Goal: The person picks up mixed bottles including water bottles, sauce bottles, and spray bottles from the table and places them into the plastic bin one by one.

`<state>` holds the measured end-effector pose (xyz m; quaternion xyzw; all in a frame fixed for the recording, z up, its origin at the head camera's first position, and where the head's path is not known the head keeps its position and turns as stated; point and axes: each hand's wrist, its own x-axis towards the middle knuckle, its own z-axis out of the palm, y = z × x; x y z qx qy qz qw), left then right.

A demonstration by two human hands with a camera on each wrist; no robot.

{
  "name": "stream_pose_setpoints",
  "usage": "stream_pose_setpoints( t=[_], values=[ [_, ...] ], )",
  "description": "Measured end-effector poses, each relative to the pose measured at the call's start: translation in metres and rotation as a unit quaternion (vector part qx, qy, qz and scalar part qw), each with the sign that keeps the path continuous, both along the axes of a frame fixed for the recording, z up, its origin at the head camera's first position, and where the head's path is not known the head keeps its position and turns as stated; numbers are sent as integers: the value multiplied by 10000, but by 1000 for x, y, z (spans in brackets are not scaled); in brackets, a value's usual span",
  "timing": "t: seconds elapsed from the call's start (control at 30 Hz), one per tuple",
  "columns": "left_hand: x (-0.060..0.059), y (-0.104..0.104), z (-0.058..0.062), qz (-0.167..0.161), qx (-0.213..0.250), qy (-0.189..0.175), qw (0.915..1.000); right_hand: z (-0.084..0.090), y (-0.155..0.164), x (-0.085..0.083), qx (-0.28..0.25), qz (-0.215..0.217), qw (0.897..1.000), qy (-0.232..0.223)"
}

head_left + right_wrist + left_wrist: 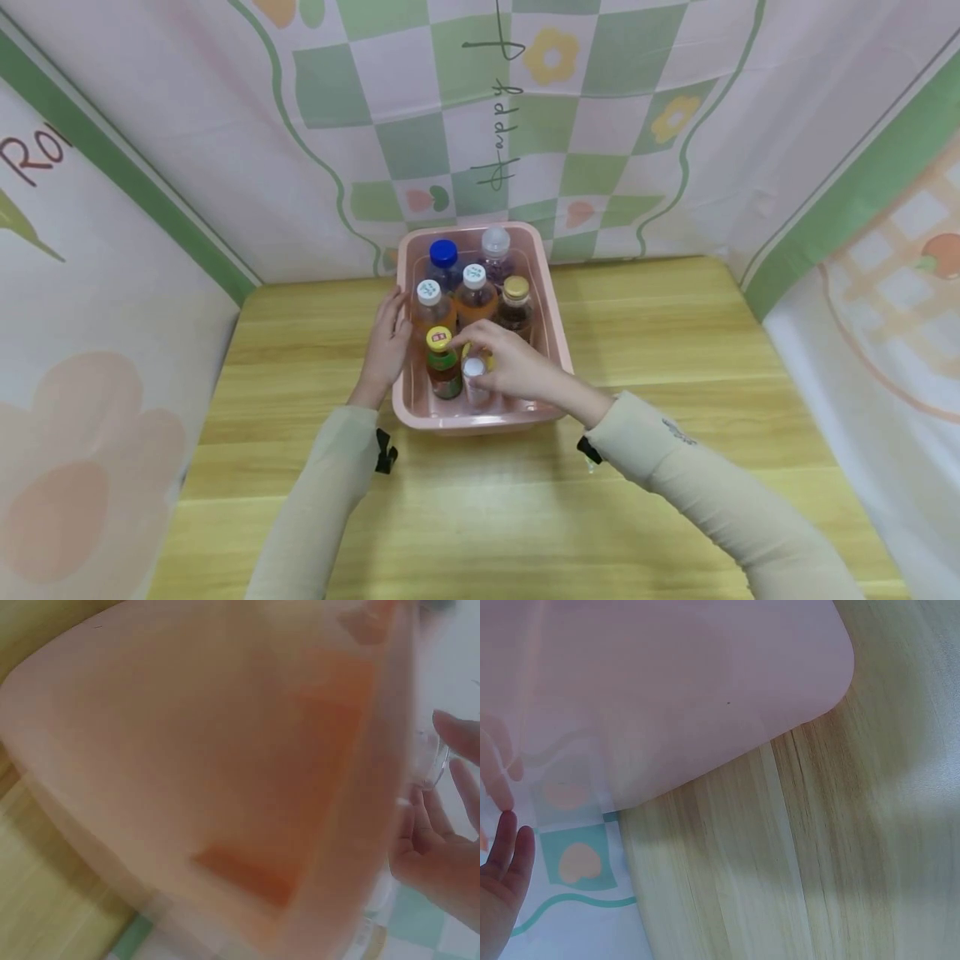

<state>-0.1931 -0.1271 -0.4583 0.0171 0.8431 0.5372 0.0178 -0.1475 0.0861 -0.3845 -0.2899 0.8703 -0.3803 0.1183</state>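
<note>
A pink plastic tub [558, 337] holds several upright bottles in the head view. My right hand [506, 358] reaches over its near right side, thumb and fingers around a small clear bottle [475, 385] with a white cap. The right wrist view shows part of clear bottle [429, 759] between thumb and fingertips. Just left stands a dark bottle [444, 372] with a yellow cap, right by my index fingertip. Another yellow lid is partly hidden under my fingers. My left hand [387, 337] lies along the tub's left rim, fingers extended; two fingertips [523, 844] show beside the tub wall.
Farther back in the tub are a blue-capped bottle [443, 258], a clear-capped bottle [496, 246], white-capped orange bottles [476, 304] and a gold-capped bottle [516, 310]. The tub stands on a wooden table [645, 333] against a patterned cloth [405, 100].
</note>
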Motion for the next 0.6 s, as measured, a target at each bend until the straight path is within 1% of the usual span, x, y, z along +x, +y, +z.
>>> stream_pose_setpoints(
  t=[0.27,0.47,0.6],
  values=[
    [0,-1,0,-31,38,-35,10000,-12,-3,-6,682,446,9964,-249],
    [0,-1,-1,-29,-28,-23,10000,-22,-5,-11,940,797,9923,-86],
    [0,-1,-1,-40,-45,-12,10000,-27,-5,-13,977,884,9913,-23]
  ],
)
